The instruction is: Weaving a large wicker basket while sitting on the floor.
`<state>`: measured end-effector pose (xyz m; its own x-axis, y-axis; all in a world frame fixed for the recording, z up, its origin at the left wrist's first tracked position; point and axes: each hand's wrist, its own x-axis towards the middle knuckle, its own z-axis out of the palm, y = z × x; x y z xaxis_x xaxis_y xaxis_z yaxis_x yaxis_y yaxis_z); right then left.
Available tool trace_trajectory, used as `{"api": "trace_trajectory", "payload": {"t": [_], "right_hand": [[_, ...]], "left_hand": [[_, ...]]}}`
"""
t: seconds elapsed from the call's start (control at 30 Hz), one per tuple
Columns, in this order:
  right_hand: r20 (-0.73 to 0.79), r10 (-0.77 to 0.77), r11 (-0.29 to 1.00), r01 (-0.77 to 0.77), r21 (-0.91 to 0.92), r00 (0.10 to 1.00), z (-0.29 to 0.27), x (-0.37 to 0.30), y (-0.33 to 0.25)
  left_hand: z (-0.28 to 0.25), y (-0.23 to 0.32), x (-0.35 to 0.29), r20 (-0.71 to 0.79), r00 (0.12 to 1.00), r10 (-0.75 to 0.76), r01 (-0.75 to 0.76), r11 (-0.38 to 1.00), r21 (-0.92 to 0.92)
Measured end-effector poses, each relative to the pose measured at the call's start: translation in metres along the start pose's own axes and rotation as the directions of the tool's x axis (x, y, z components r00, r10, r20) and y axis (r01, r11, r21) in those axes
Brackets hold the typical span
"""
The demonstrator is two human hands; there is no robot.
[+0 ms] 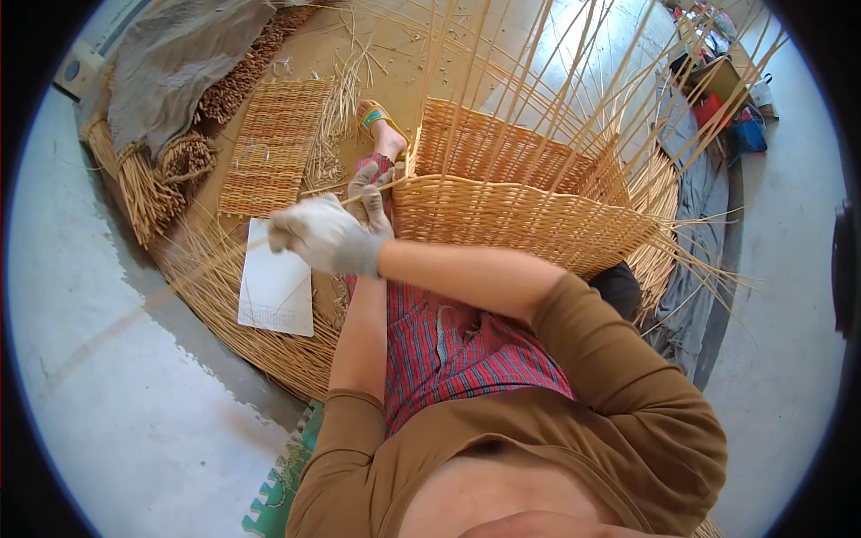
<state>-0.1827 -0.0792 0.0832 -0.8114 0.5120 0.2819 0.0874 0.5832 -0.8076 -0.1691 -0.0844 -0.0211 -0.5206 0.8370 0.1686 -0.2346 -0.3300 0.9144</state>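
A half-woven wicker basket (529, 215) rests by my lap, its tall uprights rising from the far side. My left hand (369, 199), in a pale work glove, is closed around a wicker strand beside the basket's left corner. My right forearm crosses over the left one. My right hand (321, 235), in a whitish glove with a grey cuff, is closed on the same wicker strand (215, 262), farther left. The strand's free end trails toward the lower left, smeared by motion. The right fingertips are partly hidden behind the glove's back.
A woven wicker panel (273, 143) and a white sheet (273, 282) lie to the left, near a long spread of loose rods (242, 336). Bundled rods (148, 193) sit under a grey cloth (179, 63). A sandalled foot (381, 121) is by the basket corner. Assorted items (726, 99) are at far right.
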Motion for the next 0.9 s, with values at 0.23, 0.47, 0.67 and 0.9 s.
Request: {"api": "trace_trajectory", "payload": {"t": [0.23,0.47,0.67,0.9], "right_hand": [[0.211,-0.037,0.999,0.028,0.047,0.977,-0.069,0.107,0.02],[-0.054,0.153,0.961,-0.161,-0.225,0.987,-0.139,0.103,0.067],[-0.242,0.201,0.867,-0.287,-0.407,0.949,-0.142,0.07,0.078],[-0.169,0.263,0.708,-0.309,-0.635,0.95,-0.149,0.061,0.066]], "left_hand": [[-0.034,-0.017,0.065,0.138,0.956,-0.259,0.256,0.966,0.04],[-0.018,0.0,0.105,0.345,0.782,-0.519,0.555,0.832,-0.007],[-0.017,-0.004,0.073,0.226,0.841,-0.491,0.525,0.842,-0.124],[-0.008,0.0,0.038,0.274,0.922,-0.272,0.253,0.962,0.106]]}}
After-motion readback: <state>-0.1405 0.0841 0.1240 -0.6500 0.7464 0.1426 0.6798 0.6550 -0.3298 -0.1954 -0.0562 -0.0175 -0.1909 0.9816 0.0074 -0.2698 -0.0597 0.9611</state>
